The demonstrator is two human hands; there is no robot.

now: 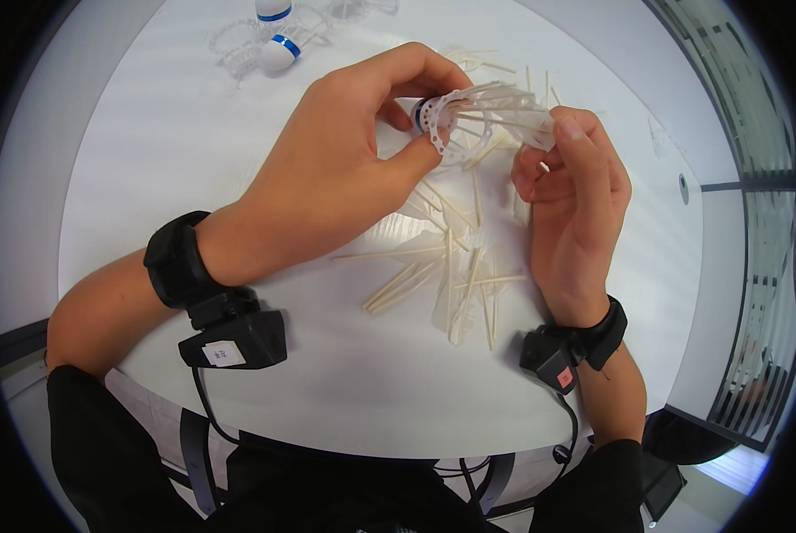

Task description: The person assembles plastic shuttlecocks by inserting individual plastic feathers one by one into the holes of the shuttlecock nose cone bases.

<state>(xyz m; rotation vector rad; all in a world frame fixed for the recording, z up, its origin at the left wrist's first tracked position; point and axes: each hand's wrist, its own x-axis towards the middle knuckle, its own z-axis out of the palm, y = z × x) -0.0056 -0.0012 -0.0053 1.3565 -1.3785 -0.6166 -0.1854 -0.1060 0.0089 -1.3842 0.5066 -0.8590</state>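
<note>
My left hand [340,147] is closed around the blue-banded base of a partly built shuttlecock [423,115], its thumb pressed near a clear plastic ring [437,140] with small holes. Several white feathers [515,107] stick out of this base toward the right. At their far tips, the thumb and fingers of my right hand [580,173] pinch a white feather. Some of the base is hidden behind my left fingers. Below the hands lie several loose feathers [451,275] with pale bare shafts, crossing one another on the white table [344,382].
Two more white shuttlecock heads with blue bands, one lying [280,53] and one beyond it [273,9], rest at the far left among clear plastic rings [233,44]. More feathers [487,62] lie past my hands. Black wrist devices [233,340] trail cables over the table's near edge.
</note>
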